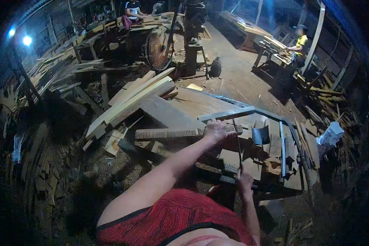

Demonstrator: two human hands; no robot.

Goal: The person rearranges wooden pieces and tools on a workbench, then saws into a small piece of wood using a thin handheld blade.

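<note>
A squared wooden beam (168, 133) lies across the workbench in front of me. My left hand (215, 131) is closed over the beam near its right end, the fingers over its far edge. Just right of that hand, a long thin dark blade, seen edge-on and looking like a handsaw (238, 141), crosses the beam. Its near end is in my right hand (245, 177), which is closed around it and slightly blurred. The handle is mostly hidden by the fingers. A metal framing square (227, 113) rests on the boards beyond my left hand.
Long planks (131, 98) are stacked at the bench's left. A curved dark metal piece (260, 134) and a wood block (272, 165) lie right of the saw. A large rusty wheel (158, 48) stands behind. Two people work farther off, one in yellow (301, 45). Scrap wood surrounds the bench.
</note>
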